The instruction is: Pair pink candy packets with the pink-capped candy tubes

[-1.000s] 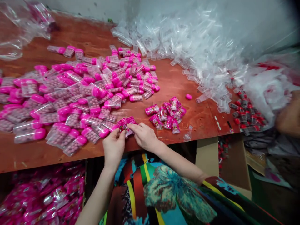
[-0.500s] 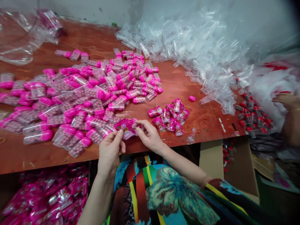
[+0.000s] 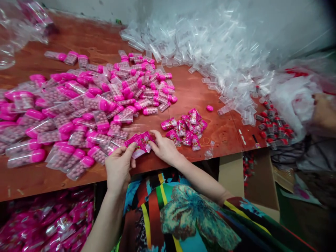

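Note:
A flat pink printed wrapper [image 3: 141,144] is stretched between my two hands just above the table's front edge. My left hand [image 3: 119,164] pinches its left end between thumb and fingers. At its right end, my right hand [image 3: 165,148] grips it with bent fingers; the fingertips are partly hidden. Left of and behind the wrapper lies a large heap of clear tubes [image 3: 76,134] with pink caps and pink balls inside. Several small pink wrapped pieces [image 3: 187,128] are piled just beyond my right hand.
Empty clear tubes [image 3: 189,45] form a big mound at the back. One loose pink cap [image 3: 209,108] lies on the wooden table [image 3: 181,91]. Red-capped tubes [image 3: 275,127] sit at right, near another person's hand [image 3: 325,110]. Below are a cardboard box [image 3: 231,175] and pink packets [image 3: 52,220].
The wrapper now lies flatter and more spread out between my hands, its printed face showing more. The view has shifted, moving the table's contents left in the picture.

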Tool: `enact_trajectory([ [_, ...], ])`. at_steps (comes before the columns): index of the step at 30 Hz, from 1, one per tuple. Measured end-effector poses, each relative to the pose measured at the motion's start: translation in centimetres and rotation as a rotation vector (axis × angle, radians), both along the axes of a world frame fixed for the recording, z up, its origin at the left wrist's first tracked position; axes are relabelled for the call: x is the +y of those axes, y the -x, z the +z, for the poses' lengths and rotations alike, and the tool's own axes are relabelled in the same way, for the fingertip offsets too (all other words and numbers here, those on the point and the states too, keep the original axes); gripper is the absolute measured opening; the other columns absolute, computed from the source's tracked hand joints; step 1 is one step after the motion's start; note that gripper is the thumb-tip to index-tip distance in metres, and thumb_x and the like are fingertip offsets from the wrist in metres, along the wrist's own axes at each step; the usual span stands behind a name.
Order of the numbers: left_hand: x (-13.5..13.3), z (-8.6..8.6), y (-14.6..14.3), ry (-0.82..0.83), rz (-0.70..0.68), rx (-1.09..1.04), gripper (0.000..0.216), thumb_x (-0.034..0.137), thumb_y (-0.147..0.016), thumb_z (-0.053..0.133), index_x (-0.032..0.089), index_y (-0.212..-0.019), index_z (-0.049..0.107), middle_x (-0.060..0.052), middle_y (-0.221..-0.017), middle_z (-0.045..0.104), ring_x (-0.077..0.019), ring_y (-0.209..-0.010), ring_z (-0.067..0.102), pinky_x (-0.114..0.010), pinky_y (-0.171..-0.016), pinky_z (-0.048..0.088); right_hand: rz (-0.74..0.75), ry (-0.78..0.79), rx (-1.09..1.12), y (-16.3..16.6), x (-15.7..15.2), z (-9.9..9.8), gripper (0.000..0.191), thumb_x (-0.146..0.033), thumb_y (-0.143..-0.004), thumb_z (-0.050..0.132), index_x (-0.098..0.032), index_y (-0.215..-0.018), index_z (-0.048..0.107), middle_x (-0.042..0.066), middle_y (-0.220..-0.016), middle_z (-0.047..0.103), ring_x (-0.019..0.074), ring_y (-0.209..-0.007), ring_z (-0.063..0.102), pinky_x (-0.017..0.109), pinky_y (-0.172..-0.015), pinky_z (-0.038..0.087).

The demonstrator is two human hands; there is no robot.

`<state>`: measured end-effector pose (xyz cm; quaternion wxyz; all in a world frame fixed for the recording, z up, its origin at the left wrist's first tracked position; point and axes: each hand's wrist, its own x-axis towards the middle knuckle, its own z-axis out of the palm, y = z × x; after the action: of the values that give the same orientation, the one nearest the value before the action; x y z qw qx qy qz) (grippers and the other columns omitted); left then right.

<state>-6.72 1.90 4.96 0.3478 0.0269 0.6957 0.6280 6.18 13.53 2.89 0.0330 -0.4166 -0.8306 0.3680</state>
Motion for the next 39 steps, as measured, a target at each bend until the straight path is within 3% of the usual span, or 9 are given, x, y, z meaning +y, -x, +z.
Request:
enact_trajectory([
  [2, -0.1, 0.4, -0.1, -0.037, 0.025, -0.033, 0.039, 0.045, -0.068, 0.093, 0.017, -0.067, 0.067, 0.006, -0.048, 0.052, -0.0063, -0.035, 0.039, -0.02, -0.037, 0.019, -0.053, -0.072, 0.022, -0.1, -0.1, 0.4, 0.055, -0.038, -0.108, 0.064, -0.02, -0.158, 0.051, 0.011, -0.106, 0.077, 0.0314, -0.098, 0.076, 0.041, -0.089, 0.058],
  [4, 0.1, 0.8, -0.5, -0.091, 0.018, -0.057, 0.038, 0.044, -0.07, 0.093, 0.016, -0.07, 0.067, 0.006, -0.052, 0.055, -0.0055, -0.037, 0.039, -0.02, -0.037, 0.019, -0.103, -0.028, 0.222, -0.1, -0.5, 0.3, 0.05, -0.04, -0.107, 0.066, -0.02, -0.151, 0.055, 0.011, -0.113, 0.073, 0.027, -0.095, 0.074, 0.037, -0.086, 0.059],
  [9, 1.1, 1.1, -1.4, -0.125, -0.045, -0.155, 0.041, 0.047, -0.067, 0.095, 0.017, -0.075, 0.069, 0.005, -0.052, 0.056, -0.0062, -0.038, 0.04, -0.018, -0.039, 0.022, -0.077, 0.419, 0.708, 0.9, -1.5, -0.6, 0.038, -0.032, -0.103, 0.066, -0.024, -0.139, 0.055, 0.001, -0.101, 0.071, 0.0174, -0.083, 0.071, 0.029, -0.077, 0.059],
  [14, 2.1, 0.5, -0.8, -0.122, -0.19, -0.177, 0.048, 0.052, -0.061, 0.097, 0.017, -0.06, 0.065, 0.003, -0.044, 0.049, -0.0057, -0.04, 0.035, -0.019, -0.041, 0.019, -0.047, 0.337, 0.8, 1.3, -0.9, -0.4, 0.028, -0.024, -0.104, 0.059, -0.025, -0.132, 0.06, 0.003, -0.106, 0.075, 0.0195, -0.095, 0.075, 0.032, -0.084, 0.06],
  [22, 4.3, 0.6, -0.8, -0.161, -0.129, -0.17, 0.045, 0.044, -0.072, 0.094, 0.017, -0.054, 0.063, 0.0, -0.043, 0.049, -0.0086, -0.042, 0.039, -0.023, -0.043, 0.021, 0.104, -0.094, 0.763, 1.9, 1.2, -0.3, 0.033, -0.016, -0.107, 0.046, -0.024, -0.134, 0.063, 0.008, -0.122, 0.076, 0.0219, -0.106, 0.075, 0.037, -0.095, 0.061],
  [26, 4.1, 0.9, -0.1, -0.179, -0.186, -0.285, 0.042, 0.045, -0.079, 0.089, 0.018, -0.059, 0.064, 0.002, -0.044, 0.046, -0.0089, -0.041, 0.039, -0.022, -0.042, 0.023, 0.177, -0.175, 0.655, 2.4, 2.7, -0.8, 0.03, -0.02, -0.11, 0.046, -0.023, -0.134, 0.065, 0.009, -0.121, 0.077, 0.0221, -0.103, 0.076, 0.035, -0.092, 0.061],
  [29, 3.5, 1.0, 0.9, -0.18, -0.132, -0.316, 0.043, 0.044, -0.074, 0.092, 0.018, -0.061, 0.06, 0.004, -0.044, 0.046, -0.0077, -0.04, 0.037, -0.02, -0.041, 0.023, 0.228, -0.208, 0.487, 3.4, 5.3, -0.7, 0.027, -0.021, -0.113, 0.047, -0.022, -0.13, 0.069, 0.008, -0.118, 0.078, 0.0222, -0.105, 0.075, 0.034, -0.095, 0.059],
  [34, 3.0, 1.5, 1.9, -0.211, 0.051, -0.315, 0.047, 0.037, -0.059, 0.099, 0.019, -0.06, 0.056, 0.008, -0.045, 0.046, -0.0071, -0.038, 0.041, -0.018, -0.038, 0.023, 0.177, -0.474, 0.046, 5.9, 10.1, 0.0, 0.034, -0.012, -0.111, 0.046, -0.011, -0.135, 0.072, 0.017, -0.137, 0.072, 0.0321, -0.129, 0.06, 0.045, -0.116, 0.047],
  [39, 2.9, 2.3, 1.8, -0.247, 0.127, -0.345, 0.053, 0.031, -0.049, 0.106, 0.018, -0.063, 0.056, 0.009, -0.049, 0.049, -0.0061, -0.039, 0.045, -0.017, -0.036, 0.026, 0.227, -0.534, -0.153, 6.9, 10.4, 0.6, 0.038, -0.017, -0.11, 0.052, -0.011, -0.144, 0.066, 0.022, -0.14, 0.066, 0.038, -0.13, 0.054, 0.054, -0.112, 0.047],
])
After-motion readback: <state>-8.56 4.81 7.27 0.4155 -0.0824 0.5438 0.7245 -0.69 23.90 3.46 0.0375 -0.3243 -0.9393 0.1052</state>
